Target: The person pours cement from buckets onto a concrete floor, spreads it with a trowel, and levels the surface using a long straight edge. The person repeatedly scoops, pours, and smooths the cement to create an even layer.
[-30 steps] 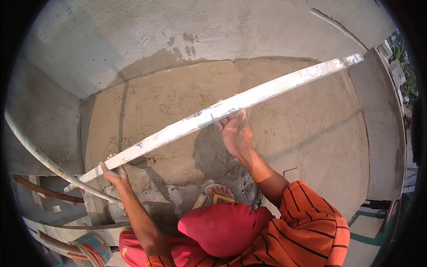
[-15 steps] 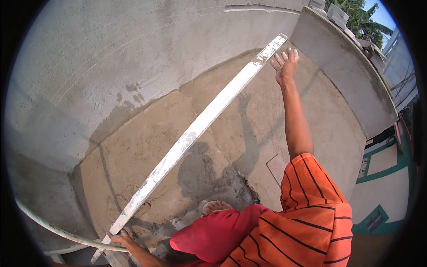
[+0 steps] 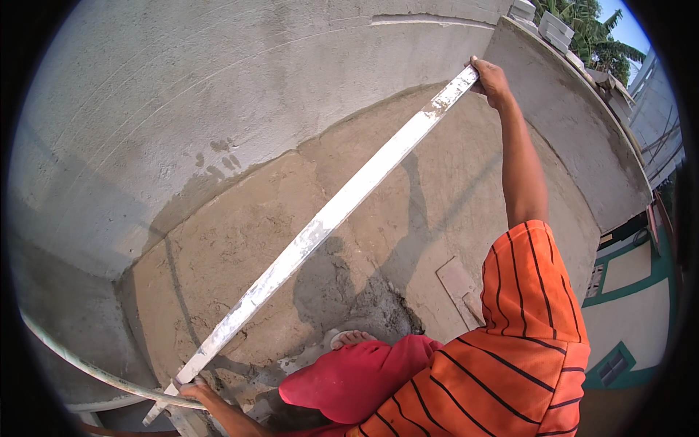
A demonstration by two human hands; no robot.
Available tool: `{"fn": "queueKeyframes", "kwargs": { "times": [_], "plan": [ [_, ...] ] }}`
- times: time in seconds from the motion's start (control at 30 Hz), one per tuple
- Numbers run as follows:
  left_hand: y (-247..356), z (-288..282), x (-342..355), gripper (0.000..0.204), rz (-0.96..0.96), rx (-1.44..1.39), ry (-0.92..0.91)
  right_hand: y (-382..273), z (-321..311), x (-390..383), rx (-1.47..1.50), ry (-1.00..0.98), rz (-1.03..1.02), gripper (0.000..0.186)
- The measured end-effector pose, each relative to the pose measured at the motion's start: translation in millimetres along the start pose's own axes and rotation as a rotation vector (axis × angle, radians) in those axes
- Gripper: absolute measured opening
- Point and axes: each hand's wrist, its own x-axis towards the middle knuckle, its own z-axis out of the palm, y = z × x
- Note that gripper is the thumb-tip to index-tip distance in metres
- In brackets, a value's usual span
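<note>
A long white straightedge, smeared with grey mortar, stretches diagonally across the view. My right hand is closed around its far upper end. Near the lower left end, my left hand grips the bar, fingers partly hidden. Beneath the bar lies wet-looking brown mortar, with a rougher grey patch in front of my foot. A flat rectangular board, perhaps a float, rests on the surface to the right.
Grey plastered walls rise behind and at the right. A curved pale pipe or hose crosses the lower left, close to my left hand. Blocks sit on the right wall's top. A green-trimmed building stands beyond.
My right hand, open beside the bar's far end before, has closed around it. The far end has shifted slightly right. My left hand keeps its grip; more of the flat board shows.
</note>
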Motion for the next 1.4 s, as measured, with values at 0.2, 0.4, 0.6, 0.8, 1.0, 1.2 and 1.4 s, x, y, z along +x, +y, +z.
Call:
{"fn": "queueKeyframes", "kwargs": {
  "times": [0.2, 0.4, 0.6, 0.8, 1.0, 1.2, 1.4],
  "plan": [
    [-0.6, 9.0, -15.7, 0.052, 0.037, -0.004, 0.057, 12.1, -8.2, -5.6, 0.042, -0.043, 0.063, 0.039],
    [10.9, 8.0, -20.4, 0.056, 0.009, -0.012, 0.056, -11.1, 5.9, -35.8, 0.199, -0.08, 0.138, 0.038],
    [9.7, 6.1, -16.7, 0.058, 0.027, -0.011, 0.063, -12.0, 9.5, -35.8, -0.003, -0.06, 0.078, 0.035],
    [5.6, 9.5, -18.4, 0.061, 0.022, 0.036, 0.046, 11.3, 0.4, -18.6, 0.002, -0.025, 0.083, 0.037],
    [14.3, 0.9, -6.6, 0.057, 0.001, 0.006, 0.047, 10.1, 9.4, -24.6, 0.039, -0.064, 0.105, 0.039],
    [7.3, 5.2, -12.7, 0.057, 0.01, 0.045, 0.055, 14.6, 6.2, -24.7, 0.016, -0.063, 0.135, 0.038],
    [10.4, 10.8, -22.9, 0.058, -0.018, -0.003, 0.052, 26.9, 4.5, -20.2, 0.092, -0.024, 0.137, 0.037]
  ]
}}
